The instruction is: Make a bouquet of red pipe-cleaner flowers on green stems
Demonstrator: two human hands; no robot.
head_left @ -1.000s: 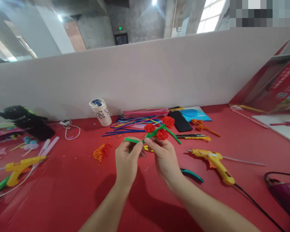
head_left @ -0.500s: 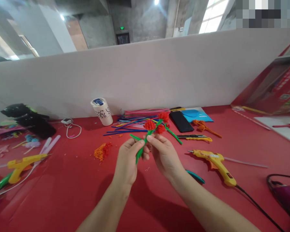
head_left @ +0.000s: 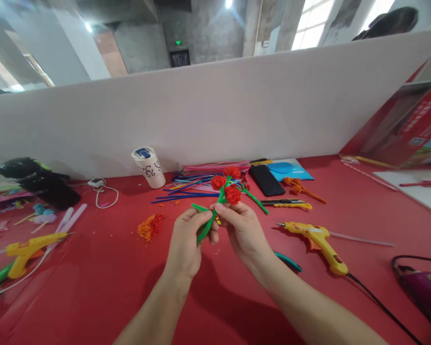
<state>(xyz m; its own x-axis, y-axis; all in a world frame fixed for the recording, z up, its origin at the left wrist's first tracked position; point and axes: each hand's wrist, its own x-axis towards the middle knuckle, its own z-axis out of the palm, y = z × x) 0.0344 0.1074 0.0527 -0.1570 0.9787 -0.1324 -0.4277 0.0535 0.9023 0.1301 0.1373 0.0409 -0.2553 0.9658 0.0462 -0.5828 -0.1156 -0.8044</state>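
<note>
Both hands pinch the green stems of a small pipe-cleaner flower bunch [head_left: 221, 194] above the red table. Its fluffy red heads point up and away from me. My left hand [head_left: 189, 230] is closed round the lower stems, with a short green end poking out above its thumb. Just under the heads, my right hand [head_left: 240, 223] grips the stems between thumb and fingers. Behind the bunch, another green stem [head_left: 256, 200] with a red tip lies on the table. Part of the stems is hidden by my fingers.
A yellow glue gun [head_left: 318, 239] lies at right and another glue gun [head_left: 28, 251] at left. Orange-red fluff [head_left: 150, 227], a white cup [head_left: 149, 167], blue pipe cleaners [head_left: 187, 197], a black phone [head_left: 267, 180], a utility knife [head_left: 282, 202] and teal-handled pliers [head_left: 288, 261] lie around.
The flower bunch has turned in my fingers, so its red heads sit differently and closer together. Both hands still hold the stems. The view has shifted slightly.
</note>
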